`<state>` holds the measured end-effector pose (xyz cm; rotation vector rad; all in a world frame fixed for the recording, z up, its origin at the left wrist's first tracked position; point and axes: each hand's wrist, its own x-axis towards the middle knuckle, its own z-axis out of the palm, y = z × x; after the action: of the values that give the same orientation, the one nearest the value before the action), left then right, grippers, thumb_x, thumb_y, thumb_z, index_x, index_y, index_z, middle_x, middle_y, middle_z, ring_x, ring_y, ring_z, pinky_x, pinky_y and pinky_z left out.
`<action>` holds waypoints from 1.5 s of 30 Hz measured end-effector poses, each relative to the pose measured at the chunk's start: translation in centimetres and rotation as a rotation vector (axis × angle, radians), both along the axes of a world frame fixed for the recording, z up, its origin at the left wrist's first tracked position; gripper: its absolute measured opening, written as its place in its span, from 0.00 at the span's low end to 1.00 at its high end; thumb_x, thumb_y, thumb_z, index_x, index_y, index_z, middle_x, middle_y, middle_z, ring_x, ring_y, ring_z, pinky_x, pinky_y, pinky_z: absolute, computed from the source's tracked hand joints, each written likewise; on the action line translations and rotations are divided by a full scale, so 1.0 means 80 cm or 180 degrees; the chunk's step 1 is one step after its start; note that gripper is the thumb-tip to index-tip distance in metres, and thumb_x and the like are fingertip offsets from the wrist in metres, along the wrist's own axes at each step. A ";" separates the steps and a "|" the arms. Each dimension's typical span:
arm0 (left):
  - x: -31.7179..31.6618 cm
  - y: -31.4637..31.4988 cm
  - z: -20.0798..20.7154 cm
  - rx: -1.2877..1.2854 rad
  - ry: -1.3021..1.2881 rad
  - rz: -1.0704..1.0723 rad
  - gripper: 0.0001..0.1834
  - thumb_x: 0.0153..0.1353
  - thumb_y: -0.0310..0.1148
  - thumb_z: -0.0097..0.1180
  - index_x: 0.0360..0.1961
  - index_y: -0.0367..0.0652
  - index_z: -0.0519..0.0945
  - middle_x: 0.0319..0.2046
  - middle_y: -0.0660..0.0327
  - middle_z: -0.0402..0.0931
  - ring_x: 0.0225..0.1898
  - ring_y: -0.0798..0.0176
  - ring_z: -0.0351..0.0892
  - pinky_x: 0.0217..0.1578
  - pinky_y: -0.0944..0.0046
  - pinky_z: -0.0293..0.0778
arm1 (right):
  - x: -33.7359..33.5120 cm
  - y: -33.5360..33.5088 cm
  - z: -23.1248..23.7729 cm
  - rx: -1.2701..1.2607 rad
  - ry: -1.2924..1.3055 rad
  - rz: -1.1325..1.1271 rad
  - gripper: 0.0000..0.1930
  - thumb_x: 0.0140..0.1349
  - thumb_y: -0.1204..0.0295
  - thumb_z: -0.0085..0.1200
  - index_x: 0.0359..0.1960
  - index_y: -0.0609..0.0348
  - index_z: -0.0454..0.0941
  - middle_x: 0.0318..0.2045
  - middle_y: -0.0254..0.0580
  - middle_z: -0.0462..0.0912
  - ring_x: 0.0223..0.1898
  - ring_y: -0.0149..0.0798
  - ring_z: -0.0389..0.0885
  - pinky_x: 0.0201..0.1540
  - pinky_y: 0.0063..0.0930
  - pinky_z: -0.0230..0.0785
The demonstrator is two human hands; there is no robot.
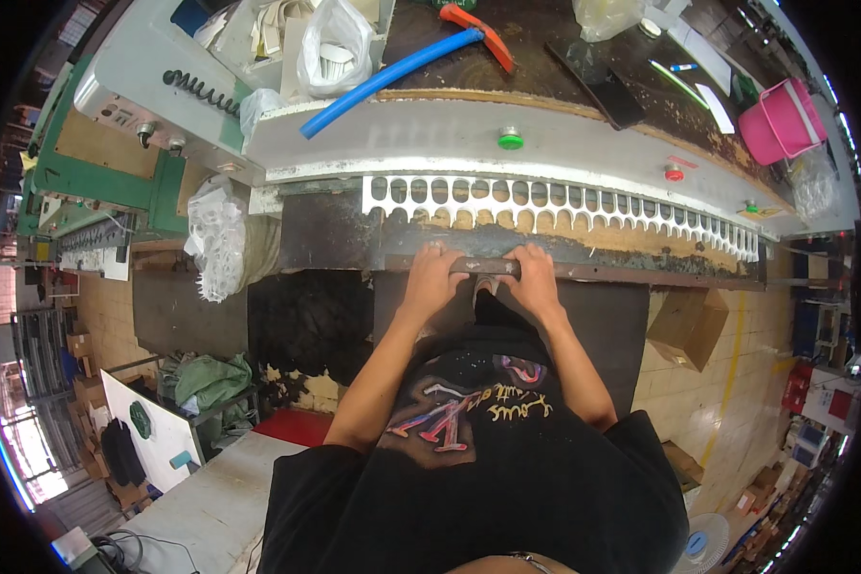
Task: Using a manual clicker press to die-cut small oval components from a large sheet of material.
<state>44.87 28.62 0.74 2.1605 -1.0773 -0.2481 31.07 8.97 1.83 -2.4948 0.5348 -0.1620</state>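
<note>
My left hand (435,279) and my right hand (537,277) are both closed over the front edge of a long machine bed (335,230), one at each end of a short dark bar handle (485,265). Their thumbs point toward each other along the handle. Just beyond my fingers, a worn brown board (545,239) lies in the bed. On it rests a long white strip (507,196) punched with rows of oval holes, its near edge cut into open points.
Above the bed runs a grey machine beam with a green button (511,140) and a red button (674,173). A blue-handled orange hammer (402,77), a dark flat slab (598,84) and a pink bucket (783,122) sit on top. White scrap (218,239) hangs at left; a cardboard box (689,325) stands at right.
</note>
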 end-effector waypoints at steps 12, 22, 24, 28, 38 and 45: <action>-0.002 0.034 0.040 0.0962 0.1513 -0.0705 0.19 0.54 0.41 0.74 0.44 0.42 0.87 0.44 0.46 0.82 0.51 0.44 0.79 0.50 0.51 0.72 | -0.027 -0.007 0.032 0.1422 0.0732 0.0558 0.20 0.53 0.61 0.77 0.41 0.58 0.85 0.26 0.47 0.84 0.31 0.46 0.86 0.35 0.39 0.76; -0.012 0.023 -0.033 0.0615 -0.0479 0.0065 0.36 0.67 0.52 0.58 0.73 0.50 0.69 0.74 0.40 0.57 0.77 0.33 0.50 0.72 0.38 0.50 | 0.091 0.026 -0.028 -0.0328 0.0357 -0.0355 0.27 0.59 0.53 0.66 0.55 0.56 0.79 0.44 0.53 0.82 0.35 0.57 0.86 0.36 0.47 0.80; -0.024 0.029 -0.033 0.0645 -0.0466 0.0149 0.35 0.68 0.52 0.58 0.72 0.50 0.69 0.74 0.41 0.58 0.77 0.34 0.50 0.72 0.38 0.51 | 0.074 0.032 -0.042 -0.0200 -0.0262 -0.0471 0.25 0.57 0.56 0.67 0.52 0.56 0.80 0.42 0.51 0.83 0.35 0.56 0.86 0.37 0.47 0.81; -0.035 0.044 -0.030 0.0431 -0.0370 0.0147 0.33 0.67 0.50 0.59 0.70 0.47 0.72 0.73 0.40 0.59 0.76 0.34 0.52 0.71 0.38 0.55 | 0.060 0.050 -0.045 -0.0433 -0.0480 -0.0532 0.22 0.57 0.58 0.68 0.50 0.55 0.81 0.40 0.47 0.83 0.34 0.53 0.86 0.33 0.43 0.80; -0.048 0.054 -0.036 0.0369 -0.0269 0.0117 0.30 0.69 0.50 0.56 0.69 0.51 0.73 0.74 0.42 0.60 0.78 0.37 0.50 0.72 0.39 0.53 | 0.071 0.055 -0.007 -0.0592 0.0741 -0.0454 0.24 0.55 0.55 0.67 0.46 0.57 0.76 0.37 0.52 0.86 0.35 0.57 0.87 0.37 0.50 0.78; -0.044 0.054 -0.042 0.0199 -0.0390 0.0147 0.29 0.68 0.48 0.58 0.67 0.48 0.76 0.72 0.41 0.62 0.77 0.36 0.54 0.71 0.38 0.55 | 0.063 0.053 -0.046 -0.0471 -0.0341 -0.0677 0.22 0.53 0.56 0.69 0.40 0.58 0.79 0.37 0.52 0.87 0.35 0.55 0.87 0.37 0.47 0.79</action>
<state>41.39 32.96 -2.61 2.2785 -1.0990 -0.1312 36.14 13.22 -1.87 -2.5488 0.7670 -0.4294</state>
